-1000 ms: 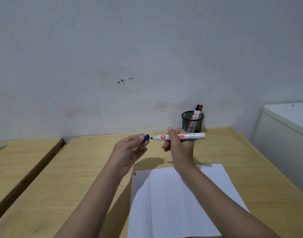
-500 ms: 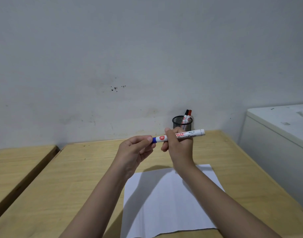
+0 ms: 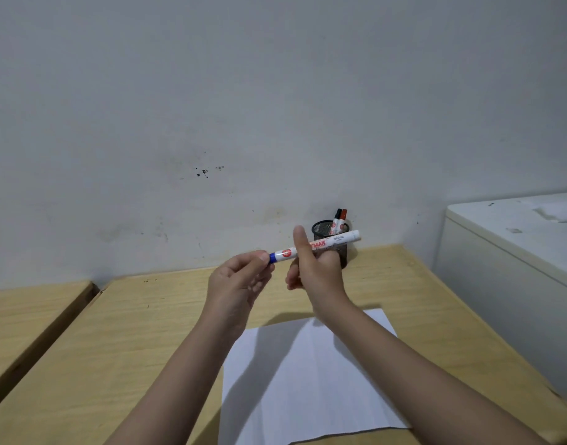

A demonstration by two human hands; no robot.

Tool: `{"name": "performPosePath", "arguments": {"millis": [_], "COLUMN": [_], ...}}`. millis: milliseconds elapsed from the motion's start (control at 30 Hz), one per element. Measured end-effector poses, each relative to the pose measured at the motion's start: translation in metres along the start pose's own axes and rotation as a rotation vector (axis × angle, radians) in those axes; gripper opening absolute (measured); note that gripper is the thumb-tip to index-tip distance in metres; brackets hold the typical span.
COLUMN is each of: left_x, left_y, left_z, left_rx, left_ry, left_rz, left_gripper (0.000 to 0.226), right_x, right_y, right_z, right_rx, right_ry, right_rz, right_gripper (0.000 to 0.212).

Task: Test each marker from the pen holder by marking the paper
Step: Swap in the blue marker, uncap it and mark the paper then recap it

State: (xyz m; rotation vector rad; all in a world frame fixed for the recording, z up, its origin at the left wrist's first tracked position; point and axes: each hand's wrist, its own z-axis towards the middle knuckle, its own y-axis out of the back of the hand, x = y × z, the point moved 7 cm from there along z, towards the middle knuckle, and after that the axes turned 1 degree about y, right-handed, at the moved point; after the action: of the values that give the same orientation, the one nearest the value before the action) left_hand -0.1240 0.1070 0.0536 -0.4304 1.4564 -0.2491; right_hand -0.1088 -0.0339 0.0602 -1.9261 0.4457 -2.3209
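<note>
— Between my two hands, above the far edge of the paper (image 3: 311, 377), the cap has gone back on. A second ago my left hand (image 3: 240, 284) held the blue cap (image 3: 272, 257) clear of the bare tip; now it is pushed onto the end of the marker (image 3: 320, 245) and my left fingertips pinch it there.

— So the right hand is doing what?

— My right hand (image 3: 314, 271) has its grip clenched round the middle of the barrel, thumb standing up in front of the label. The marker lies nearly level, capped end toward the left hand, plain end poking out past the right hand toward the pen holder (image 3: 330, 239).

— Is it seated fully?

— I cannot tell from here whether it has clicked home; the left fingers cover most of the cap.

— What does that mean for the job?

— I'd judge this one is finished with and due to go back. The holder stands just behind my right hand on the table (image 3: 121, 322), with two more markers upright in it, a black-capped one (image 3: 336, 218) and a red-capped one (image 3: 342, 219). Those are most likely next.

— Any marks on the sheet?

— None that I can make out; my arms and their shadow cover a good part of it.
</note>
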Motion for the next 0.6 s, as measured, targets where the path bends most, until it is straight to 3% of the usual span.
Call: {"name": "performPosePath", "arguments": {"millis": [100, 200, 267, 367, 600], "left_x": [-0.034, -0.053, -0.056, -0.052, -0.040], "left_y": [0.016, 0.012, 0.006, -0.002, -0.027], "left_z": [0.001, -0.006, -0.007, -0.005, 0.004], "left_rx": [-0.120, -0.149, -0.127, -0.092, -0.019], "left_ry": [-0.286, -0.462, -0.498, -0.506, -0.510], "left_rz": [0.248, 0.484, 0.559, 0.596, 0.577], "left_gripper": [0.007, 0.006, 0.007, 0.008, 0.010], "right_x": [-0.001, 0.026, 0.040, 0.046, 0.044], "right_y": [-0.001, 0.003, -0.001, -0.007, 0.005], "right_z": [-0.003, -0.005, -0.006, -0.007, -0.009], "right_rx": [0.057, 0.063, 0.105, 0.198, 0.282], "right_ry": [-0.132, 0.257, 0.496, 0.719, 0.803], "right_rz": [-0.030, -0.283, -0.505, -0.696, -0.639], "right_gripper": [0.047, 0.030, 0.019, 0.020, 0.027]}}
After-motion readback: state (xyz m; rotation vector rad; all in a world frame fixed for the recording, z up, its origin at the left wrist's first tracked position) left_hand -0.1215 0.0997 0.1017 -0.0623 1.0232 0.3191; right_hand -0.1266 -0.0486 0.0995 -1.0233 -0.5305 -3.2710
